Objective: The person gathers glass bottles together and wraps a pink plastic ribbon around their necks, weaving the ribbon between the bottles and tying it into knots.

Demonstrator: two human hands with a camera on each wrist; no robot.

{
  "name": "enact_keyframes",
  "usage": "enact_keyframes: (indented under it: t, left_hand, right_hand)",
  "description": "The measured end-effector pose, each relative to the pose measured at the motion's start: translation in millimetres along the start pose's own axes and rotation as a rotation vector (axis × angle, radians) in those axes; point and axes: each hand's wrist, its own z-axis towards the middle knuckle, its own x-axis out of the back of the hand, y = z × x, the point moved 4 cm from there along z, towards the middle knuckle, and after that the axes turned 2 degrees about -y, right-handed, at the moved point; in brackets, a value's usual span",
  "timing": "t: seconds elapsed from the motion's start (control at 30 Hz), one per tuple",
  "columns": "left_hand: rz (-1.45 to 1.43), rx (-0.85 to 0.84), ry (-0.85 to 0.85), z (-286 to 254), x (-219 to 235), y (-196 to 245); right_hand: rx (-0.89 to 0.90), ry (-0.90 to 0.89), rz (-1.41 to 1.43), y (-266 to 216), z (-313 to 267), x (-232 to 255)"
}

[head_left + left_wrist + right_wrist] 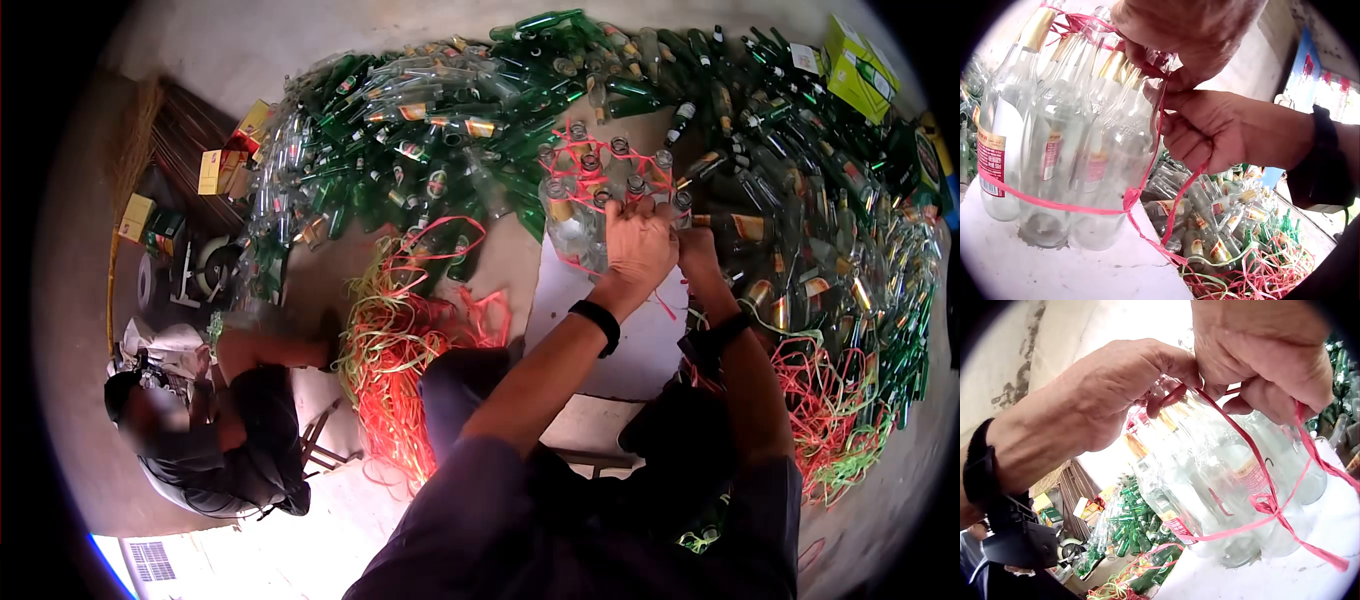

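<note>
A bundle of clear glass bottles (1054,162) with gold necks stands upright on a white board (600,330). Red plastic twine (1060,205) runs round the bottles low down, is knotted at one side, and also loops among their necks. My left hand (640,245) is over the near necks and pinches the twine at the bundle's upper edge. Close beside it, my right hand (697,252) grips a length of the same twine, its fingers curled, as the right hand (1210,131) shows in the left wrist view. A loose tail hangs from its fist.
Green and clear bottles (400,130) lie heaped behind and to the right. Piles of red and green twine (390,370) sit on both sides. A person (220,430) sits at the left, near small cartons (212,172). A green box (860,70) stands at the back right.
</note>
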Motion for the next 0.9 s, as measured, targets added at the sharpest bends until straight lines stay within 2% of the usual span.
enact_keyframes:
  t: [0.03,0.07,0.13,0.17,0.27,0.3,0.37,0.4,0.47,0.5,0.57,0.6,0.67,0.8,0.87,0.9]
  left_hand:
    - [-0.002,-0.001,0.006,0,1,0]
    - [0.021,-0.002,0.004,0,0,1]
    - [0.029,-0.001,-0.025,0,0,1]
    - [0.038,-0.004,-0.046,2,0,0]
    - [0.073,-0.050,-0.108,3,0,-2]
    - [0.072,-0.054,-0.109,6,3,-1]
    - [0.111,-0.035,-0.292,9,3,-2]
    - [0.112,-0.040,-0.294,14,7,-2]
    - [0.175,-0.009,-0.532,21,4,-5]
    - [0.174,-0.011,-0.532,26,7,-4]
    - [0.233,0.019,-0.706,33,8,-4]
    - [0.232,0.016,-0.707,38,9,-6]
    - [0.260,-0.071,-0.785,43,8,-5]
    - [0.306,-0.151,-0.823,52,12,-1]
    - [0.325,-0.230,-0.841,56,12,1]
    - [0.323,-0.232,-0.845,58,12,1]
  right_hand:
    - [0.092,0.004,-0.113,1,2,-1]
    - [0.083,0.004,-0.110,5,2,-3]
    - [0.124,0.004,-0.361,7,5,-6]
    - [0.119,0.004,-0.358,8,8,-6]
    - [0.369,0.091,-0.647,10,8,-12]
    - [0.366,0.094,-0.647,12,10,-14]
    - [-0.158,0.081,-0.146,37,12,-17]
    - [-0.159,0.085,-0.144,32,12,-17]
    - [-0.252,0.161,0.017,26,9,-16]
    - [-0.253,0.163,0.017,21,8,-15]
    - [-0.195,0.124,-0.002,11,7,-13]
    - [-0.197,0.127,-0.002,16,9,-13]
    - [-0.337,0.040,-0.111,33,11,-20]
    - [-0.254,0.040,0.094,37,6,-23]
    - [-0.353,-0.052,-0.109,44,5,-31]
    - [-0.357,-0.051,-0.108,43,3,-30]
